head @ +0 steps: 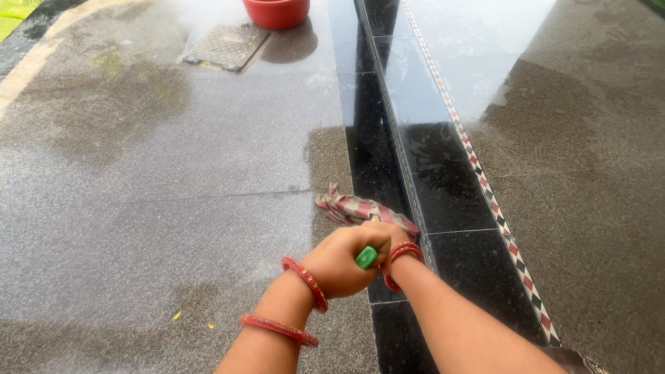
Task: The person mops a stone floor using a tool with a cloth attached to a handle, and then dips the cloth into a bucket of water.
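The left hand (341, 262) is closed in a fist around a green handle (366, 257), whose end pokes out on the right of the fist. The right hand (385, 232), just beyond it, presses on a pink-and-grey striped cloth (357, 208) lying on the wet stone floor (173, 173) beside the black tile strip (388, 138). A red tub (277, 12) stands far off.
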